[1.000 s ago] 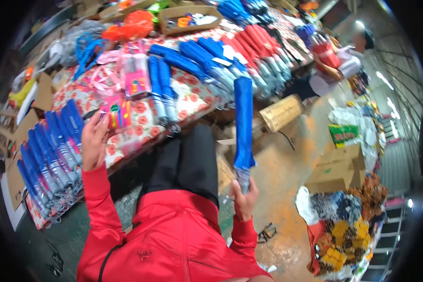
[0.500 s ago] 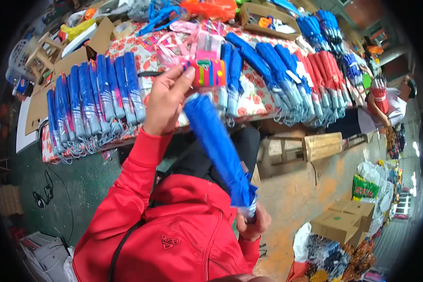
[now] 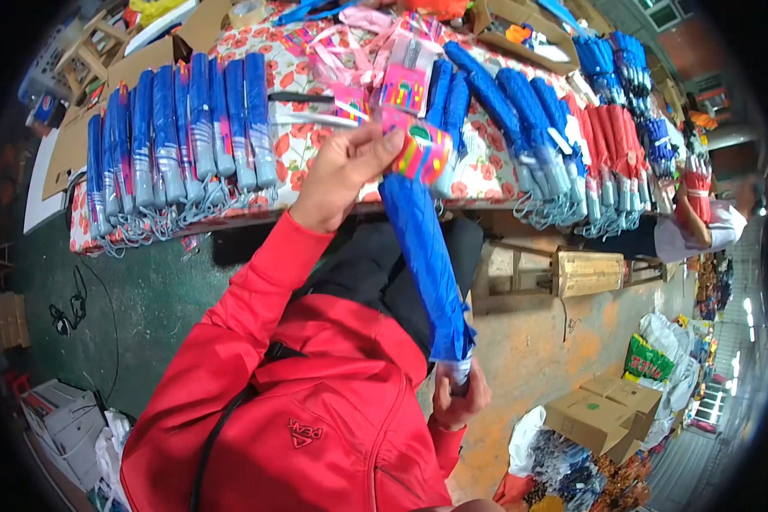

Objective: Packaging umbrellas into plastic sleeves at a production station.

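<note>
My left hand (image 3: 346, 171) pinches a pink card (image 3: 418, 154) with bright stripes and dots between thumb and fingers. Just below that card is the far end of a blue folded umbrella (image 3: 422, 256); whether the two touch I cannot tell. The umbrella slants down toward my lap, and my right hand (image 3: 462, 394) is wrapped around its handle end. More pink striped cards (image 3: 404, 90) lie on the table beyond my left hand, by a tangle of pink ribbons (image 3: 350, 51).
Rows of blue folded umbrellas (image 3: 200, 119) line the left of the flowered table (image 3: 303, 175). More blue ones (image 3: 529, 111) and red ones (image 3: 614, 141) lie on the right. A wooden bench (image 3: 589, 271) and cartons (image 3: 593, 418) stand on the right floor, with another person (image 3: 695, 230) beyond.
The card in my left hand has come closer to the umbrella's far end and turned to a tilt. My right hand keeps its hold. The whole view has shifted a little.
</note>
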Demonstrator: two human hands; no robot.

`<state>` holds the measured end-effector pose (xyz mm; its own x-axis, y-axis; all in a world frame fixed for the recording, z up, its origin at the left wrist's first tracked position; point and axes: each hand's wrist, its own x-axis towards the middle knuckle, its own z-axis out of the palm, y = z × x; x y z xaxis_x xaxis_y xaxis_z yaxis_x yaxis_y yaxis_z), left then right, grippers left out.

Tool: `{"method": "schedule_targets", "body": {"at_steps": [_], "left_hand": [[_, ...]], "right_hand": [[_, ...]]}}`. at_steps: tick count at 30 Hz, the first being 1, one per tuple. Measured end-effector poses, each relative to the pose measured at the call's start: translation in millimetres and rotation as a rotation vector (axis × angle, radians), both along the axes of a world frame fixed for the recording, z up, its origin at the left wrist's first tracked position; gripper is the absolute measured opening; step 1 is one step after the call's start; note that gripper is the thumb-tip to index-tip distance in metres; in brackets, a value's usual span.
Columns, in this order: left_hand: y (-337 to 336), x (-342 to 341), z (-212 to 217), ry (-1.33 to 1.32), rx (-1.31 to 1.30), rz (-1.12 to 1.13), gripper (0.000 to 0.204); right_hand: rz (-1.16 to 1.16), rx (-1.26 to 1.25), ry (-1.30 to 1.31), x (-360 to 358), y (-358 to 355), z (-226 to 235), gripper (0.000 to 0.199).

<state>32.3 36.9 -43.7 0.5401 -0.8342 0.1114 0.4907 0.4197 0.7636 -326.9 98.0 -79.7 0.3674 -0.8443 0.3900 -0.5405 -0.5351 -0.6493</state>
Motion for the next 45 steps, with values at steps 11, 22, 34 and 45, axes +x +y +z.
{"method": "schedule_targets", "body": {"at_steps": [11, 22, 34, 45], "left_hand": [[7, -12, 22, -0.303, 0.083, 0.038, 0.025], [30, 69, -46, -0.364, 0.14, -0.123, 0.066], [-40, 69, -102, 0.206, -0.319, -0.774, 0.047], [-90, 10, -16, -0.002, -0.5, -0.957, 0.055]], "right_hand": [[-0.039, 0.019, -0.024, 1, -2, -14, 0.042], [0.094, 0.18, -0.18, 25, 13, -17, 0.045], [0.275, 0.694, -0.598, 37, 27, -29, 0.029], [0.387, 1.43, -0.931, 29, 6, -7, 0.023]]}}
